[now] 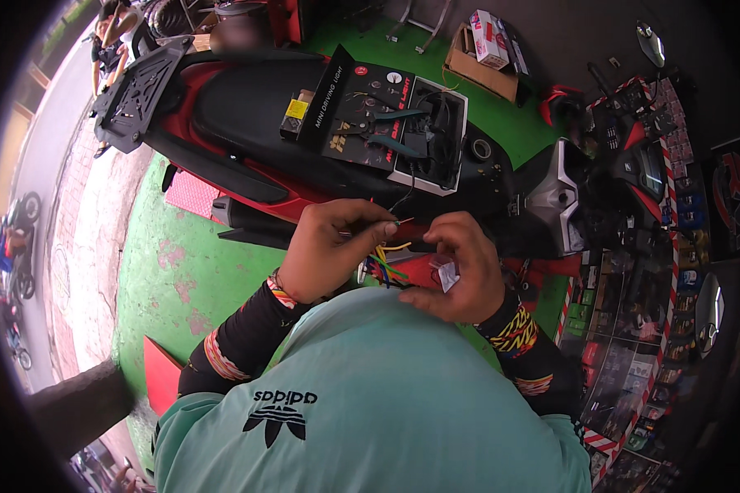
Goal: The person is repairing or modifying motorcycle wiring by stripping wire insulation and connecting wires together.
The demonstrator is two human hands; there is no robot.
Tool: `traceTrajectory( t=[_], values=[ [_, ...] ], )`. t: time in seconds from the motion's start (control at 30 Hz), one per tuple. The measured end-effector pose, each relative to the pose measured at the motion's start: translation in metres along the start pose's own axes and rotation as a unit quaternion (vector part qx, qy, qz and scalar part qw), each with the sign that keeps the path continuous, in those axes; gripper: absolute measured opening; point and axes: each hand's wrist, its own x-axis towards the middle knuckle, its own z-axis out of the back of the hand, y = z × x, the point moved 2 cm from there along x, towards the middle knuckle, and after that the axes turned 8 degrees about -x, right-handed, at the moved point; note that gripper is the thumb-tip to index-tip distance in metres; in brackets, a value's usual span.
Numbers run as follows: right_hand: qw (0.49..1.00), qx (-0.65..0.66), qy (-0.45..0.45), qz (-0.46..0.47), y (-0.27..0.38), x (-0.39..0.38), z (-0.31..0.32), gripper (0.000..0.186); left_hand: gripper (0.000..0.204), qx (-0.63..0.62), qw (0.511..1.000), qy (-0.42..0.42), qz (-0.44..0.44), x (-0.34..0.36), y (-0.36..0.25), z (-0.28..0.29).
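Observation:
My left hand (333,246) pinches a thin wire end (400,222) from a bundle of coloured wires (386,261) that hangs between my hands. My right hand (456,267) is closed on a small white connector (446,271) joined to that bundle. Both hands are held close to my chest, above the side of a red and black scooter (247,156). On the scooter's black seat lies an opened flat black box (386,123) with teal-handled pliers (386,123) resting on it.
A roll of black tape (481,149) and a small yellow and black block (296,111) lie on the seat. A cardboard box (485,62) stands on the green floor (181,271). Display boards (633,329) stand at right. A person sits at far left.

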Motion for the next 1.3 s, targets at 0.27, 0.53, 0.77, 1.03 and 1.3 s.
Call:
traceTrajectory(
  t=[0.27, 0.53, 0.77, 1.03, 1.3],
  values=[
    [0.999, 0.027, 0.022, -0.027, -0.008, -0.009, -0.028, 0.049, 0.017, -0.168, 0.978, -0.052, 0.116, 0.003, 0.0, 0.001],
    [0.892, 0.39, -0.051, -0.224, -0.018, -0.017, -0.036, 0.024, 0.021, -0.248, 0.958, -0.071, 0.124, 0.005, 0.011, 0.008],
    [0.916, 0.343, -0.067, -0.196, -0.024, -0.023, -0.039, 0.029, 0.018, -0.34, 0.929, -0.075, 0.123, 0.003, 0.019, 0.006],
    [0.876, 0.416, -0.107, -0.221, -0.032, -0.015, -0.042, 0.032, 0.013, -0.26, 0.956, -0.091, 0.1, 0.001, 0.032, 0.006],
    [0.866, 0.443, -0.082, -0.218, -0.03, -0.014, -0.04, 0.032, 0.016, -0.288, 0.949, -0.089, 0.093, 0.001, 0.029, 0.001]
  ],
)
